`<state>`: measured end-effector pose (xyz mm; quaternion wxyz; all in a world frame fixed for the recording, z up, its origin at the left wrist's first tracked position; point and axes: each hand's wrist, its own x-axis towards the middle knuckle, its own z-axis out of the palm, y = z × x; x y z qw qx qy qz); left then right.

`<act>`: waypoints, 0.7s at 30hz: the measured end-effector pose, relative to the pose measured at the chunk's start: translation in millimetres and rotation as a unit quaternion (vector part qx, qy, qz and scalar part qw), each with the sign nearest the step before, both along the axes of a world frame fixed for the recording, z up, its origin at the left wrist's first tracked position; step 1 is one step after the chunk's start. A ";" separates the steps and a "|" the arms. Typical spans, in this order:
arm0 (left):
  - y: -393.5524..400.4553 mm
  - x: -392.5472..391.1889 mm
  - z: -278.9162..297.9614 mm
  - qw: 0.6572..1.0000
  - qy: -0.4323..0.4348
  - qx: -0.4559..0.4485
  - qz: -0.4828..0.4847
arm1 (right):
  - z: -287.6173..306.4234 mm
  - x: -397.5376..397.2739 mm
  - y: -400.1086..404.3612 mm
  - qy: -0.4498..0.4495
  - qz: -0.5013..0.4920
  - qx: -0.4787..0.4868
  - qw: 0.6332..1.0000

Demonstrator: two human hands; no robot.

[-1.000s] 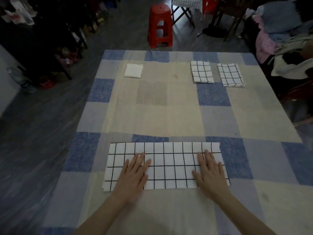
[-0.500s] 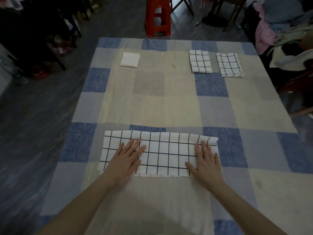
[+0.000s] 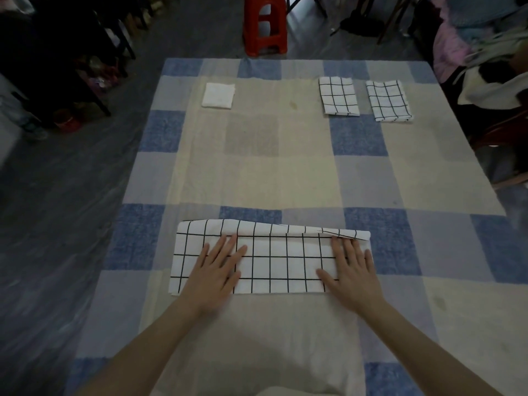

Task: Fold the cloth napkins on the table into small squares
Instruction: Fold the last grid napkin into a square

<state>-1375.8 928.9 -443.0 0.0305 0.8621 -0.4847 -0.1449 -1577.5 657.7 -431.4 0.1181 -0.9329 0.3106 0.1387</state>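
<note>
The room's far edges are sinking into shadow, and the heap of clothes (image 3: 491, 67) beyond the right hand (image 3: 353, 271) is running off frame. The checked napkin (image 3: 270, 257) is lying under both flat, straight-fingered hands (neither gripping anything), its long axis running from the left hand (image 3: 218, 271) to the right, its far edge rumpling by the right fingertips. The checked tablecloth (image 3: 285, 172) is carrying three folded napkins (image 3: 338, 95) well beyond the hands; a red stool (image 3: 265, 24) is standing past them.

Napkin (image 3: 271, 258) near on table (image 3: 285, 172); three folded napkins (image 3: 338, 95) far; stool (image 3: 264, 24) behind.
</note>
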 end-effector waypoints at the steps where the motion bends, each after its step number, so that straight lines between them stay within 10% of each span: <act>1: -0.2 -2.1 0.3 1.000 0.004 -0.004 0.003 | 0.6 -1.6 0.0 0.000 0.001 -0.001 1.000; 11: -48.1 2.4 10.8 0.990 -0.069 -0.112 0.057 | 15.5 30.7 16.2 -0.215 0.075 0.005 0.974; 21: -56.5 1.0 -2.6 0.998 -0.011 -0.050 0.030 | -3.2 66.1 27.2 -0.125 0.046 0.003 0.991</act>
